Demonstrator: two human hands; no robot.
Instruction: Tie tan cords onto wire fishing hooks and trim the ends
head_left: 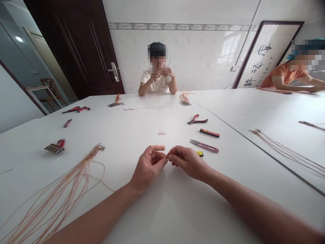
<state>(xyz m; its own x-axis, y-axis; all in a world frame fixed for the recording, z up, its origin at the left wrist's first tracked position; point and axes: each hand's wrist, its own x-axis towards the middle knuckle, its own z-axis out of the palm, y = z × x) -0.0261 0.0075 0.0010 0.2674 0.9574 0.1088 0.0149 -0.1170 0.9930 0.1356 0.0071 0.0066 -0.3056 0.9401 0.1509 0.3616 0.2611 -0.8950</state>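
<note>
My left hand [148,167] and my right hand [189,162] meet low over the middle of the white table [142,220]. Thumbs and fingertips of both are pinched together around something too small to make out. A tan wrap or finger cover [157,148] is on a stretched finger of my left hand. Just right of my right hand lie thread snips [207,146] with pink handles and a partly hidden yellow packet [199,154]. To the left rests a bundle of hooks [98,148] tied to long orange lines [68,179].
Beyond are a red-black packet [209,132], pliers [197,120], more pliers [77,109], small snips [67,123], a red lighter [61,143] against a box [53,148], and hook bundles [185,100]. A person [157,81] sits opposite; another [281,76] is right. A seam [236,139] crosses the table.
</note>
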